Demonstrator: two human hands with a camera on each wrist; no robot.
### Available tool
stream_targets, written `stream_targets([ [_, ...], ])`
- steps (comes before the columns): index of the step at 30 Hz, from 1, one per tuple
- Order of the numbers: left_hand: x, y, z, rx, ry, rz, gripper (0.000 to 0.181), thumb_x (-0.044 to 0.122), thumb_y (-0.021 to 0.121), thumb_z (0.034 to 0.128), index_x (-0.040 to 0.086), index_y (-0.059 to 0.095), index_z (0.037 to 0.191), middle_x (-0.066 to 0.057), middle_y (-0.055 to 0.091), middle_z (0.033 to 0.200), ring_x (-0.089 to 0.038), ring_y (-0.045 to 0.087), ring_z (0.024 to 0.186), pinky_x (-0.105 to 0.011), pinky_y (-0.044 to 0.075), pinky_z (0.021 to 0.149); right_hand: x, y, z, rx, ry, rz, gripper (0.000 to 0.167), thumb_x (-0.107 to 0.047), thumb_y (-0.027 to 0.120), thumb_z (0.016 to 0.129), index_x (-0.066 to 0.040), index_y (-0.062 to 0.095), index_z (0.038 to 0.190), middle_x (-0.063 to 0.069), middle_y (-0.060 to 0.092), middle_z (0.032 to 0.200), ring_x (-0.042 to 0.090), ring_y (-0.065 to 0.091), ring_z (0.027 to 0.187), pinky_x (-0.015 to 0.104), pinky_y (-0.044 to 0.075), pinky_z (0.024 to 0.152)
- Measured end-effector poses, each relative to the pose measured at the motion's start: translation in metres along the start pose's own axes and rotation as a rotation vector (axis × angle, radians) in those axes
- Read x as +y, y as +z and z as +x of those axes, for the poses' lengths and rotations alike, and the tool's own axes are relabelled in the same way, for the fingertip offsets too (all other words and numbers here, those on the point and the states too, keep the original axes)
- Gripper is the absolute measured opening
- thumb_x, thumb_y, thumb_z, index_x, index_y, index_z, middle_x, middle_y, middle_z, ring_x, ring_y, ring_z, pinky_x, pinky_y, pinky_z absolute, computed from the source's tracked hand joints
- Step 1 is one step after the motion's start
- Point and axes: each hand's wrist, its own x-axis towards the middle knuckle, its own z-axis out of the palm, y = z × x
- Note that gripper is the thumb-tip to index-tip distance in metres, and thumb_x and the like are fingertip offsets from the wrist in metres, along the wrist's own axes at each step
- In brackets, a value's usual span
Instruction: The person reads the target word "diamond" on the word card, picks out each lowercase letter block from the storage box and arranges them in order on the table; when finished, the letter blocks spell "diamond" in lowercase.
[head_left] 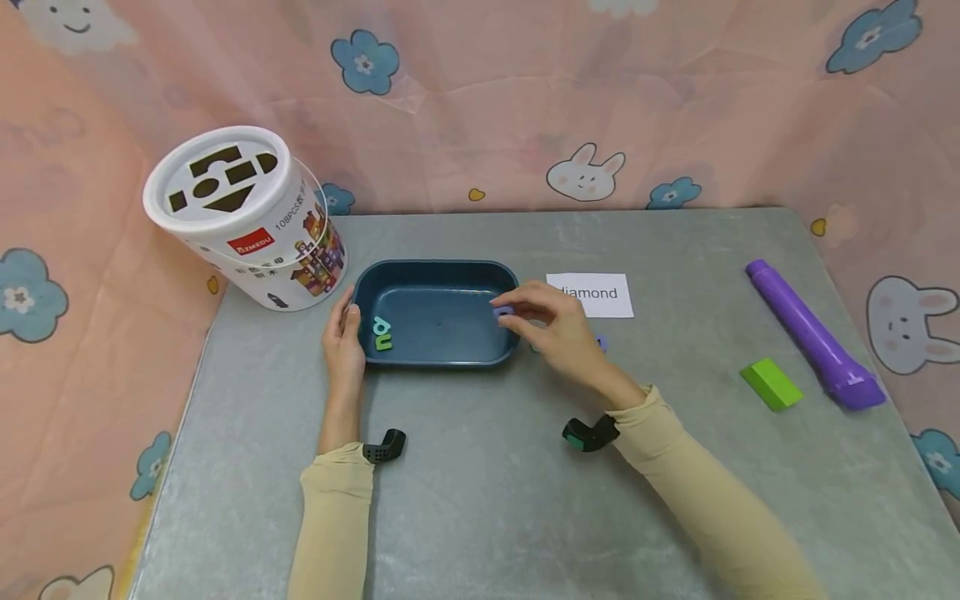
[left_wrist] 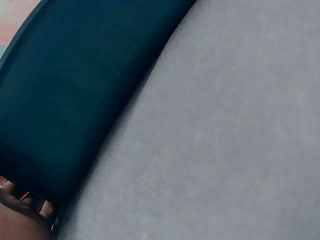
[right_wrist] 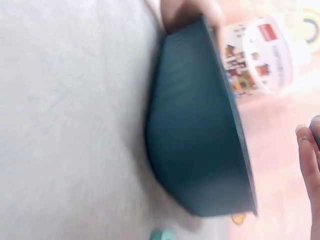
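Note:
My left hand [head_left: 345, 354] holds the left end of a dark teal tray [head_left: 438, 321], its thumb by the rim. In the left wrist view, fingers [left_wrist: 47, 212] show against the tray's end wall. Over the tray's right end, my right hand [head_left: 562, 333] pinches a small purple letter piece [head_left: 503, 311] between thumb and fingertips; which letter it is, I cannot tell. Inside the tray at left lie a light-blue letter [head_left: 381, 326] and a green letter [head_left: 384, 342]. Another purple piece [head_left: 602, 342] lies beside the right hand, mostly hidden; a teal piece [right_wrist: 163, 235] lies on the table.
A white card [head_left: 600, 304] reading "diamond", its first letter partly covered, lies behind the right hand. A white bucket [head_left: 247, 217] with a shape-hole lid stands at back left. To the right are a green block [head_left: 772, 383] and a purple microphone-shaped object [head_left: 813, 333].

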Motion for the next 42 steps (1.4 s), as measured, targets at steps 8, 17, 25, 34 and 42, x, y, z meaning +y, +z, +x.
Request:
stream_targets([
  [8,0.000,0.001,-0.001,0.000,0.000,0.006,0.046,0.023,0.047,0.1147,0.010,0.050,0.159,-0.009,0.045,0.167,-0.023,0.037,0.156,-0.040,0.025,0.131,-0.003,-0.047,-0.035,0.066,0.097,-0.065,0.036,0.013,0.079,0.086,0.005,0.073,0.121,0.018,0.072,0.108,0.005,0.068,0.090,0.016,0.058,0.082],
  [17,0.001,0.001,-0.001,0.001,-0.008,0.017,0.045,0.023,0.047,0.1148,0.011,0.050,0.159,-0.007,0.045,0.167,-0.022,0.037,0.157,-0.040,0.025,0.132,0.016,-0.092,-0.058,0.115,0.230,-0.312,0.029,0.007,0.086,0.083,0.003,0.072,0.109,0.019,0.075,0.098,-0.001,0.067,0.081,0.011,0.054,0.077],
  [25,0.000,0.000,-0.001,0.003,-0.001,0.008,0.045,0.021,0.047,0.1147,0.011,0.051,0.158,-0.006,0.046,0.167,-0.022,0.037,0.157,-0.039,0.026,0.132,0.045,-0.119,-0.073,0.007,0.259,-0.657,0.029,-0.007,0.093,0.079,-0.003,0.079,0.104,0.013,0.074,0.096,0.027,0.066,0.086,0.033,0.050,0.074],
  [34,0.001,0.001,-0.001,0.004,-0.015,0.021,0.045,0.022,0.047,0.1148,0.012,0.050,0.159,-0.005,0.045,0.168,-0.021,0.037,0.157,-0.039,0.025,0.132,0.059,-0.121,-0.076,-0.055,0.291,-0.672,0.027,-0.009,0.093,0.081,-0.005,0.081,0.105,0.014,0.071,0.101,0.028,0.062,0.089,0.036,0.047,0.076],
  [42,0.000,0.001,0.000,0.006,-0.006,0.020,0.045,0.022,0.047,0.1146,0.012,0.051,0.158,-0.005,0.046,0.167,-0.020,0.037,0.157,-0.038,0.026,0.131,0.057,-0.120,-0.073,-0.101,0.374,-0.685,0.035,-0.010,0.091,0.084,-0.002,0.080,0.116,0.018,0.068,0.110,0.031,0.063,0.093,0.040,0.047,0.077],
])
